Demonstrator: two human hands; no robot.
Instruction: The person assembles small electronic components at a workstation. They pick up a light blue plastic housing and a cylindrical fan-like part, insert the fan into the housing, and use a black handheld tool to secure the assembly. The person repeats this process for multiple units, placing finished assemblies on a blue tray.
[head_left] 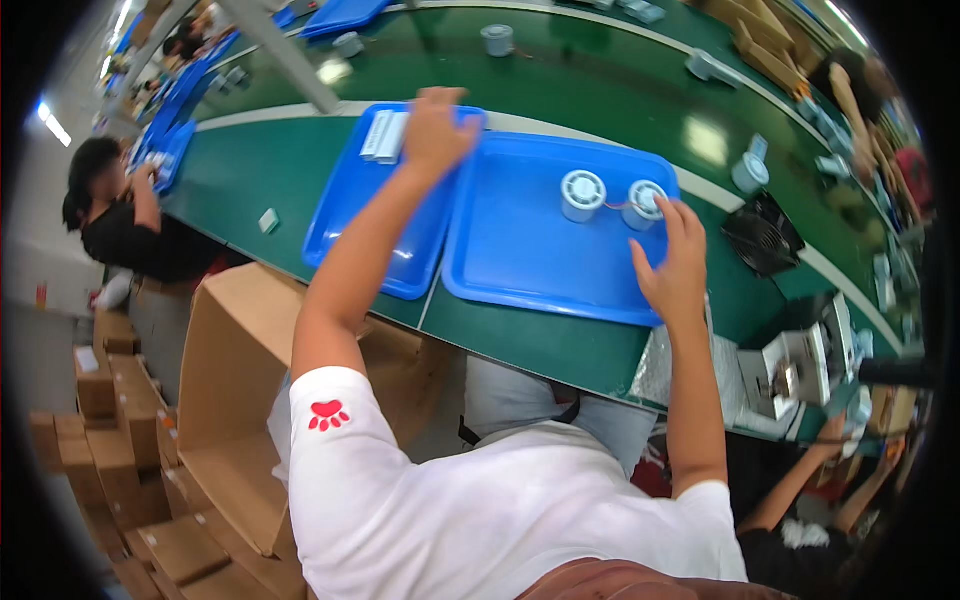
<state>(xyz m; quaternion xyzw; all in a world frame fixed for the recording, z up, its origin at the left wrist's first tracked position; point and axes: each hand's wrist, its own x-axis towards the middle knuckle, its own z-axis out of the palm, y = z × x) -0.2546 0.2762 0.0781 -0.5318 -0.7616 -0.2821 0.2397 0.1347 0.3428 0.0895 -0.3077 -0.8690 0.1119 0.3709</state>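
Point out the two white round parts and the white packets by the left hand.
left white round part (583, 193), head view, its vented top
right white round part (644, 203), head view, its top face
white packets (383, 136), head view, stack's top

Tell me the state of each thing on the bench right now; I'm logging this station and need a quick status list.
Left hand: open, resting on the white packets.
White packets: stacked at the left tray's far end.
Left tray: flat on the green bench, otherwise bare.
Right hand: fingers touching the right cylinder.
Right cylinder: upright on the right tray.
Left cylinder: upright, untouched.
Right tray: flat, beside the left tray.
Cardboard box: open.
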